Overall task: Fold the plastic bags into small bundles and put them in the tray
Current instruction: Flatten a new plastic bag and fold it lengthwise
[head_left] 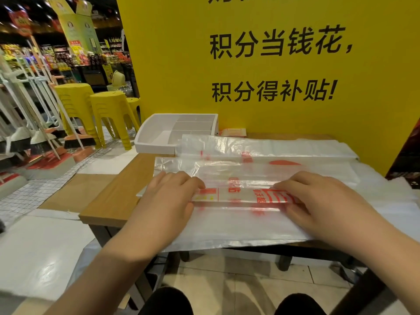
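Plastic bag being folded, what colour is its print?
Red print on the clear plastic bag, seen in head view.

Single head-worn view, close above the near edge of the table (106,201), looking forward and down across it toward the yellow board (172,64) behind.

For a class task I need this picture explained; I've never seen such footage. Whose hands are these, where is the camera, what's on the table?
No machine: a person works with bare hands. The one picture comes from a camera worn on the head, looking down. The left hand and right hand pinch the ends of a bag folded into a long strip. It lies on more flat bags spread over a wooden table. A white tray stands at the far left.
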Demonstrator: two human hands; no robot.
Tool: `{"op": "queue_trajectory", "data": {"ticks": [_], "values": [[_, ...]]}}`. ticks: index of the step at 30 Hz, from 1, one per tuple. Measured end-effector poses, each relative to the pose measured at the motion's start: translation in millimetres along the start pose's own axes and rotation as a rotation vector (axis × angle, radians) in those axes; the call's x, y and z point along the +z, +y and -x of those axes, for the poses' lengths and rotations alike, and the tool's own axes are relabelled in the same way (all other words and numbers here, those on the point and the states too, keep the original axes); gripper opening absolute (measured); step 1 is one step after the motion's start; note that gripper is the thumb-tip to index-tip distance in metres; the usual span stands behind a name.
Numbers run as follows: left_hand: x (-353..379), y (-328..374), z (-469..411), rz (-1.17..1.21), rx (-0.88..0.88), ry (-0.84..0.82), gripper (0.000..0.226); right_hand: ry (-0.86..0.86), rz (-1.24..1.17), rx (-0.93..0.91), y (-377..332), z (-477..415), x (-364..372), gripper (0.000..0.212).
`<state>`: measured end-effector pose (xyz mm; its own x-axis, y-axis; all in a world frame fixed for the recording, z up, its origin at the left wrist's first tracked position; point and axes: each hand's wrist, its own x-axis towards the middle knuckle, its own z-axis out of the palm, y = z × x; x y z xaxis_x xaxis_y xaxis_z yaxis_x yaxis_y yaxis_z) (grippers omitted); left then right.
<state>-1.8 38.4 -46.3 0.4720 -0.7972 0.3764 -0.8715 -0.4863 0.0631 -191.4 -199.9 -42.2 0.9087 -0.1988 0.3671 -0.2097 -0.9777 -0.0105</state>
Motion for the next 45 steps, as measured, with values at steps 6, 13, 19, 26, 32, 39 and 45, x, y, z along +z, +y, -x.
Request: {"op": "queue_trajectory", "data": {"ticks": [6, 13, 19, 26, 32, 39, 45], "values": [[-11.7, -5.7, -2.0, 0.102, 0.003, -0.102, 0.027, -0.100, -0.065, -0.016, -3.0, 1.9, -18.2, 0.034], [-36.8, -11.9, -38.7, 0.191, -0.070, -0.279, 0.015, -0.235, -0.122, 0.090, 4.3, -28.1, -29.0, 0.026], [-17.3, -12.7, -49.4, -0.052, -0.027, -0.119, 0.045, -0.108, -0.034, 0.101, 9.1, -38.7, -16.0, 0.043], [-6.4, 12.1, -26.6, 0.066, 0.095, -0.159, 0.048, -0.087, 0.005, 0.078, 5.2, -33.9, 1.3, 0.046], [1.1, 24.6, -19.2, 0.012, 0.044, -0.432, 0.062, -0.238, -0.153, 0.004, -31.4, -36.2, 12.4, 0.062], [7.7, 22.0, -18.2, 0.025, 0.012, -0.515, 0.063, -0.359, -0.140, 0.060, -49.9, -36.7, 12.5, 0.054], [16.6, 18.2, -24.3, 0.084, 0.030, -0.350, 0.054, -0.286, -0.232, 0.028, -48.0, -38.5, 26.3, 0.050]]}}
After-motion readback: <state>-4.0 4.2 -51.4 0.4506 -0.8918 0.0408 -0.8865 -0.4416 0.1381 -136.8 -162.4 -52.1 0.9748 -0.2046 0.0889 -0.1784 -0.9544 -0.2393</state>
